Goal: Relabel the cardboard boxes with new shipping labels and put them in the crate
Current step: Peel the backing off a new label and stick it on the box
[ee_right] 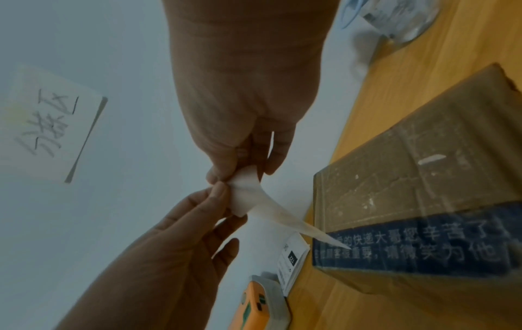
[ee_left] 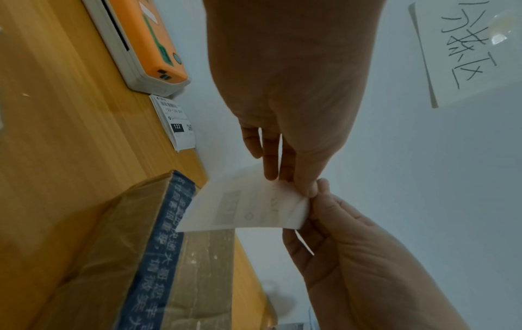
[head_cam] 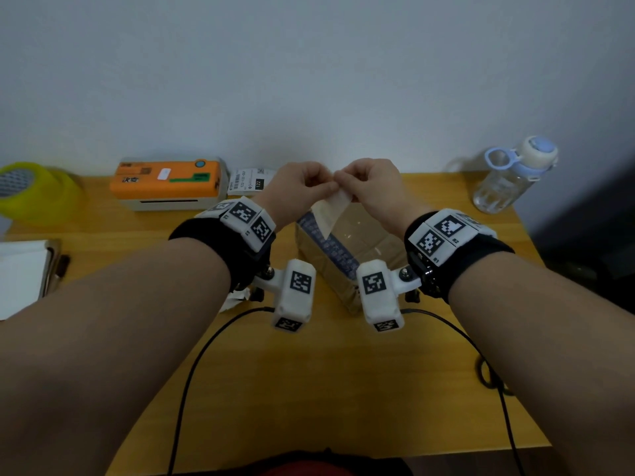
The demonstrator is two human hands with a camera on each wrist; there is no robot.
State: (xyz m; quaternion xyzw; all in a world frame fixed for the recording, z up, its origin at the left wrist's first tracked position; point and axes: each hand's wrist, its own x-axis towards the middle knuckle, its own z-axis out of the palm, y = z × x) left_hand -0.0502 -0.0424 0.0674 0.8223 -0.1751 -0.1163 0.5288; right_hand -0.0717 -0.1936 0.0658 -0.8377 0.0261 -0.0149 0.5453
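A cardboard box (head_cam: 364,242) with a dark blue printed tape band (ee_left: 166,241) stands on the wooden table (head_cam: 309,372) between my wrists. Above its far end I hold a white shipping label (head_cam: 335,209) in the air. My left hand (head_cam: 319,185) and right hand (head_cam: 348,183) both pinch the label's upper corner with thumb and fingertips. In the left wrist view the label (ee_left: 245,205) hangs down toward the box, print faintly showing through. In the right wrist view the label (ee_right: 257,198) trails a thin edge toward the box (ee_right: 423,174). No crate is in view.
An orange and white label printer (head_cam: 168,182) sits at the back left, with a stack of printed labels (head_cam: 249,180) beside it. A yellow tape roll (head_cam: 34,190) and white papers (head_cam: 20,273) lie far left. A water bottle (head_cam: 512,176) stands back right. Cables (head_cam: 192,372) cross the table's front.
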